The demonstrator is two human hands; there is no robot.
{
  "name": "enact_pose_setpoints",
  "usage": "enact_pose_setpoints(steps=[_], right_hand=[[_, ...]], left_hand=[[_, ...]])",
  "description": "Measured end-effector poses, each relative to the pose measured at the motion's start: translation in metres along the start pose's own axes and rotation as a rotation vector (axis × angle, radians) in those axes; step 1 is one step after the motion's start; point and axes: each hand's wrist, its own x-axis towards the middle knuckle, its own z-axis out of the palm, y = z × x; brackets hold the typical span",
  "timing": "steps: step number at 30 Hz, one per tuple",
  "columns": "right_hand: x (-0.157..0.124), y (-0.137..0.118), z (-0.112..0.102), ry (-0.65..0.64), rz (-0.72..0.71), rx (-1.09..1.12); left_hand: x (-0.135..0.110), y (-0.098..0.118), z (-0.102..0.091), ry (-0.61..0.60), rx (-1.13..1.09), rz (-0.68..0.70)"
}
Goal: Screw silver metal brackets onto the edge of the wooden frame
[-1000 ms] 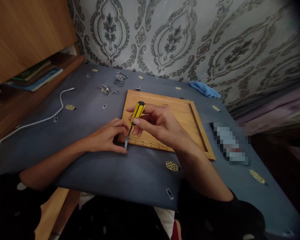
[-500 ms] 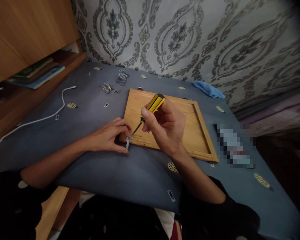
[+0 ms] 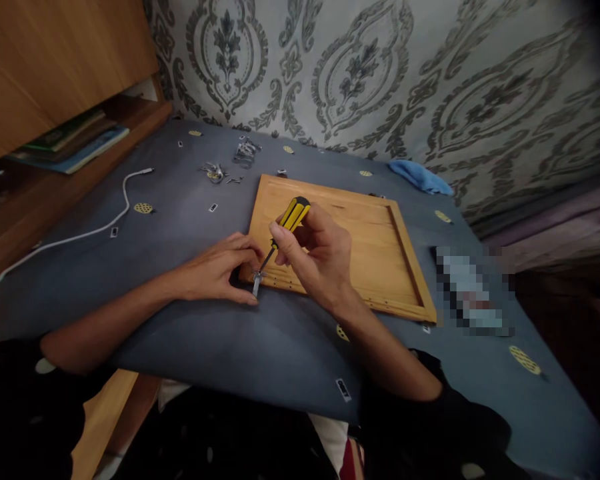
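Note:
A wooden framed panel [image 3: 375, 253] lies on the cloth-covered table, with small holes along its near edge. At the panel's near left corner sits a small metal hinge [image 3: 257, 285]. My left hand [image 3: 220, 270] is closed around that hinge, thumb on its near end and fingers at the panel's corner. In my right hand [image 3: 320, 257] is a screwdriver [image 3: 295, 215] with a yellow and black handle, held tilted. Its tip meets the hinge's upper end; any screw there is too small to make out.
Several metal pieces [image 3: 246, 152] lie in small heaps behind the panel. A white cable [image 3: 125, 193] stretches along the left. Toward the wall is a blue cloth [image 3: 420, 177]. A blurred-out object [image 3: 467, 290] lies right of the panel. A wooden shelf unit [image 3: 145, 127] borders the table's left.
My right hand has moved left and slightly down with the screwdriver, bringing its tip onto the hinge. My left hand has stayed almost still on the hinge.

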Motion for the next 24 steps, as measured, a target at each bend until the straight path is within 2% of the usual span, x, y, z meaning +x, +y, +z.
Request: enact_pose_setpoints(steps=[12,18,24], right_hand=[[-0.0001,0.0033,0.0015,0.017,-0.048,-0.023],[-0.001,0.001,0.0007,0.062,-0.023,-0.035],[-0.0007,0.0012,0.0009,0.044,-0.041,-0.026]], left_hand=[[-0.0001,-0.0018,0.0011,0.01,0.0,0.018],[-0.0005,-0.0014,0.001,0.0,0.009,0.022],[-0.0007,-0.0027,0.0014,0.004,0.011,0.026]])
